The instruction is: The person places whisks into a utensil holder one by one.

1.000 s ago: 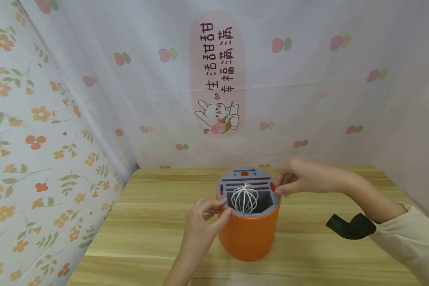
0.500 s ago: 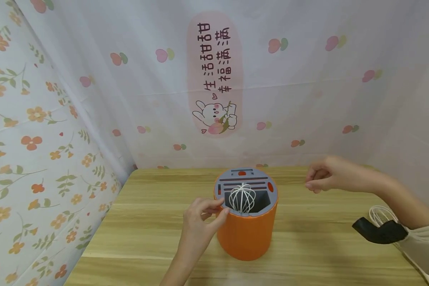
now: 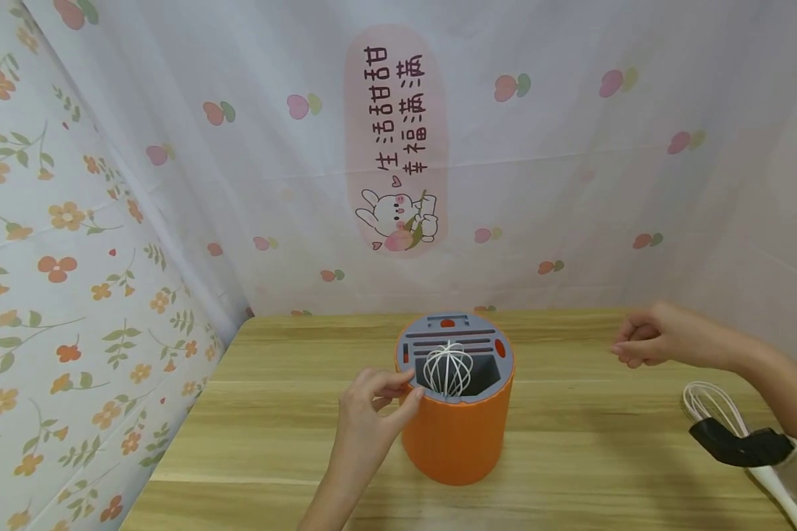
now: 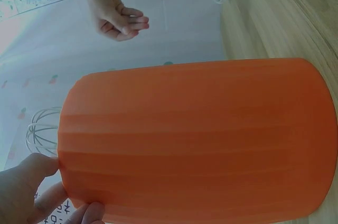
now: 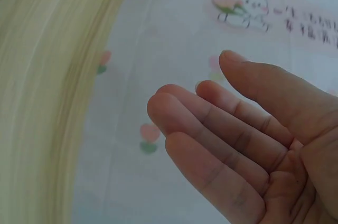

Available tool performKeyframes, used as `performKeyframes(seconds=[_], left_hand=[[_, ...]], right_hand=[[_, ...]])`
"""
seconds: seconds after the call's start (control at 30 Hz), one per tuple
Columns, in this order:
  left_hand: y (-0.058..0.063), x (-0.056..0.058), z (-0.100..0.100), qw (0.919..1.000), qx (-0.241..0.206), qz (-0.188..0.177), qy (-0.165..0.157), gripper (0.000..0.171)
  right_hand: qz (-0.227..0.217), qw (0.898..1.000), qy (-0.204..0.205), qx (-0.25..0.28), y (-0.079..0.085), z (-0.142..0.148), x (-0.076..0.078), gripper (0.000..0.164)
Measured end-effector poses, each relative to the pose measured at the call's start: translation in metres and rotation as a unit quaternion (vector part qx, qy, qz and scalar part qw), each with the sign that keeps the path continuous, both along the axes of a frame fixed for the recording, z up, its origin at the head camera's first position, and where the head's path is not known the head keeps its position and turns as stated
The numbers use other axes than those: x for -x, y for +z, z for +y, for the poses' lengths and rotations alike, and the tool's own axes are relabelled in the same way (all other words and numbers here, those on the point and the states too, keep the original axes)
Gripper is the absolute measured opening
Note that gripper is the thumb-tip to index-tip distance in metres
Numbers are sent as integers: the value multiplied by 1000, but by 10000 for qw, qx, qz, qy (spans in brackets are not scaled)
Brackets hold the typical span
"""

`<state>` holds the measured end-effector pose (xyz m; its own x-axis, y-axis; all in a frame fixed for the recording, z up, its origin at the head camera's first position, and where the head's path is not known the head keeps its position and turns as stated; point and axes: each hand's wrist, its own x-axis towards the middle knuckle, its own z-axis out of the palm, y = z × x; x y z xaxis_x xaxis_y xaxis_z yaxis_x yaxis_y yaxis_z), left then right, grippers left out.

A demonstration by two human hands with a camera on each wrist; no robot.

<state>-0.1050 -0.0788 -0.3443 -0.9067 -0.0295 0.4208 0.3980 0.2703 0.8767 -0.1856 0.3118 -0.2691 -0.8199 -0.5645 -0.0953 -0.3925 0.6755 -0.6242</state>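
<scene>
An orange utensil holder with a grey slotted lid stands upright in the head view. A whisk sits in its large compartment, white wire loops up, handle hidden inside. My left hand holds the holder's near-left rim between thumb and fingers; the left wrist view shows those fingertips against the orange wall. To the right, my right hand is above the table, apart from the holder, its fingers loosely bent with nothing in them. The right wrist view shows its bare palm.
A second whisk lies on the wooden table at the right, partly covered by a black strap piece at the right wrist. Patterned white curtains hang behind the table and along its left.
My right hand has left the holder's right rim and moved off to the right. The whisk on the table has come into sight. My left hand stays at the rim.
</scene>
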Motion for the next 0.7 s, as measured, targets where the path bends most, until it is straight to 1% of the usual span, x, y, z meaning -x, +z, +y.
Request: performKeyframes(seconds=[0.2, 0.33, 0.43, 0.57, 0.7], left_hand=[[0, 0, -1, 10000, -3, -30, 27, 21], [0, 0, -1, 10000, 4, 9, 39, 20], [0, 0, -1, 10000, 2, 20, 41, 20], [0, -1, -1, 10000, 30, 8, 58, 20], [0, -1, -2, 9999, 78, 4, 97, 20]], right_hand=[[-207, 9994, -288, -29, -14, 26, 2, 19], [-258, 9990, -373, -47, -25, 44, 3, 19], [-365, 9976, -581, -89, -32, 56, 3, 24], [-641, 9930, -977, -168, -42, 72, 3, 31], [-779, 9897, -1182, -197, -52, 89, 3, 33]])
